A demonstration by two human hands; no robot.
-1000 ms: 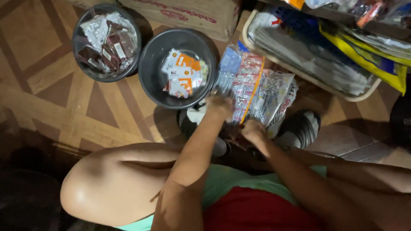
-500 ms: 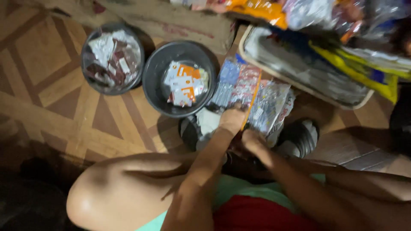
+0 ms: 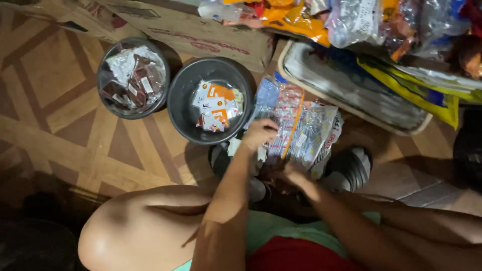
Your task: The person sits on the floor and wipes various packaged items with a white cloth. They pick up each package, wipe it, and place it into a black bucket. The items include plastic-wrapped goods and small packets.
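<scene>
The clear plastic packet bundle [image 3: 296, 128] lies on the floor just right of the grey bowl of orange-and-white sachets [image 3: 211, 100]. The left hand [image 3: 258, 133] grips the bundle's near left edge. The right hand [image 3: 293, 175] touches its lower edge; its grip cannot be determined. A second bowl of dark sachets [image 3: 131, 78] stands left of the grey bowl.

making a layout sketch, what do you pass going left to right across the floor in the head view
Round grey bowl of dark brown and silver sachets → round grey bowl of orange and white sachets → left hand on the clear plastic bag of small packets → rectangular cream tray.
</scene>
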